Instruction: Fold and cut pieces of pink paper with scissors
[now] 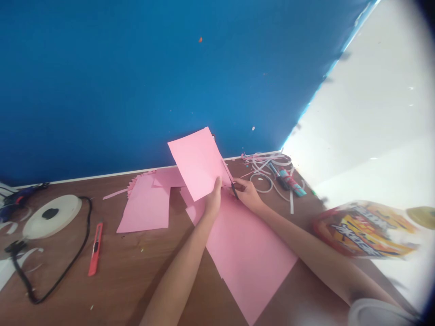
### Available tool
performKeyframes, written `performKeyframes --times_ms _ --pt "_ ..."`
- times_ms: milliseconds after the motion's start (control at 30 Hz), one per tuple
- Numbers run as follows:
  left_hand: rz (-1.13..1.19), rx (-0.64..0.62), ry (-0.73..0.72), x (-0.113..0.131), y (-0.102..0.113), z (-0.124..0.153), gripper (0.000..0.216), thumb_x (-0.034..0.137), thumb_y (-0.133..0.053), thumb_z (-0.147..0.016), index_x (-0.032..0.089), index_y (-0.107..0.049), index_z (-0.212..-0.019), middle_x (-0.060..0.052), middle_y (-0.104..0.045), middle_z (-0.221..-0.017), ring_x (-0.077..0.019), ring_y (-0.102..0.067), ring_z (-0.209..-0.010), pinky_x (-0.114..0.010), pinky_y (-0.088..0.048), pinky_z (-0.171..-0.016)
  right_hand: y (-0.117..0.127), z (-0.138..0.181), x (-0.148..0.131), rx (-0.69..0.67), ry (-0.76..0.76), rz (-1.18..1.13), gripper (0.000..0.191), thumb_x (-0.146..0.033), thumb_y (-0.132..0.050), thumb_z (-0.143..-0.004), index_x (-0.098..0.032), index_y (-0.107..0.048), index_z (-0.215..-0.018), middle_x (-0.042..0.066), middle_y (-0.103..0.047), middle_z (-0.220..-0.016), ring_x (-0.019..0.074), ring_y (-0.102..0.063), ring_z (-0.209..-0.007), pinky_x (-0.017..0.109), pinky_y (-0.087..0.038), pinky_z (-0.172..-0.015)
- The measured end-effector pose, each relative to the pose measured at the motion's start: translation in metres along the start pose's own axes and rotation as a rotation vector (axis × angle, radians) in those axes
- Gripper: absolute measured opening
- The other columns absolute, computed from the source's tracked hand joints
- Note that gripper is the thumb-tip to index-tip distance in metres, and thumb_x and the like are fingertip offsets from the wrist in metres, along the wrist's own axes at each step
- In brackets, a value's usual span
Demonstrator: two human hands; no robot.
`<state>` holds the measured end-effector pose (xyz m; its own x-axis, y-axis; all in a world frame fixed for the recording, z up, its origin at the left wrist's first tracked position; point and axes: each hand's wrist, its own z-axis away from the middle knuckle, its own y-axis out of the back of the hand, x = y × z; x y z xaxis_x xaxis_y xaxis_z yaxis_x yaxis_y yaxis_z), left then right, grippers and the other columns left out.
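Note:
My left hand (213, 199) pinches the lower edge of a pink paper sheet (199, 160) and holds it tilted up above the wooden table (136, 271). My right hand (247, 192) is closed on black-handled scissors (234, 189), whose blades meet the sheet's right edge. Under both forearms lies a large pink sheet (248, 253). More pink sheets (146, 206) lie flat to the left, one with a fringed edge.
A red utility knife (95, 248) lies left of the sheets. A white round disc (52, 215) and a black cord (68, 267) sit at far left with a glue gun (20, 195). White paper strips (268, 165) and markers (290, 181) lie right. A printed snack bag (367, 228) lies near the white wall.

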<state>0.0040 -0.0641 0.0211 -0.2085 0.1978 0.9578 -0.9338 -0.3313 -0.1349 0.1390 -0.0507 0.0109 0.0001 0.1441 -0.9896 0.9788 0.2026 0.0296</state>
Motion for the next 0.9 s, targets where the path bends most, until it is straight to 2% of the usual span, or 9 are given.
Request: performKeyframes --times_ms 67,333,533,733,900 --pt "0.009 -0.003 -0.005 0.0016 -0.0008 0.0008 0.053 0.059 -0.065 -0.076 0.018 -0.067 -0.11 -0.012 -0.066 -0.12 -0.0265 -0.049 -0.129 -0.035 -0.029 -0.114 0.0003 -0.0003 0.0016 0.001 0.001 -0.009 0.043 -0.041 -0.072 -0.07 -0.013 -0.068 -0.102 0.003 -0.064 -0.079 0.0118 -0.048 -0.061 0.023 -0.039 -0.053" --pt "0.028 -0.003 -0.054 -0.0005 -0.0021 -0.0002 0.054 0.058 -0.065 -0.076 0.018 -0.065 -0.113 -0.011 -0.061 -0.129 -0.0251 -0.052 -0.126 -0.035 -0.031 -0.112 0.0001 0.0001 0.0021 -0.004 -0.025 -0.032 0.043 -0.041 -0.074 -0.069 -0.013 -0.066 -0.1 0.0 -0.057 -0.069 0.0091 -0.043 -0.055 0.022 -0.038 -0.049" --pt "0.016 0.012 -0.062 -0.0019 -0.0021 0.0 0.055 0.059 -0.066 -0.075 0.019 -0.066 -0.112 -0.01 -0.061 -0.13 -0.0254 -0.05 -0.128 -0.034 -0.03 -0.112 0.0013 0.0004 0.0047 0.005 0.004 0.003 0.039 -0.046 -0.073 -0.07 -0.014 -0.065 -0.092 0.0 -0.057 -0.071 0.0097 -0.044 -0.058 0.022 -0.036 -0.052" --pt "-0.003 0.009 0.001 0.0002 -0.0026 0.0003 0.049 0.06 -0.065 -0.074 0.019 -0.07 -0.101 -0.011 -0.069 -0.114 -0.0277 -0.054 -0.124 -0.036 -0.031 -0.112 0.0014 0.0 0.0026 -0.003 0.004 0.025 0.035 -0.045 -0.071 -0.071 -0.015 -0.064 -0.088 0.0 -0.057 -0.07 0.0101 -0.044 -0.058 0.023 -0.036 -0.052" --pt "0.013 -0.002 0.007 -0.0003 -0.0025 -0.002 0.05 0.058 -0.066 -0.075 0.019 -0.07 -0.105 -0.011 -0.071 -0.107 -0.0276 -0.054 -0.123 -0.037 -0.031 -0.112 0.0005 0.0 0.0015 0.002 -0.013 -0.015 0.036 -0.04 -0.074 -0.069 -0.014 -0.065 -0.092 0.0 -0.058 -0.069 0.0095 -0.044 -0.055 0.022 -0.037 -0.051"
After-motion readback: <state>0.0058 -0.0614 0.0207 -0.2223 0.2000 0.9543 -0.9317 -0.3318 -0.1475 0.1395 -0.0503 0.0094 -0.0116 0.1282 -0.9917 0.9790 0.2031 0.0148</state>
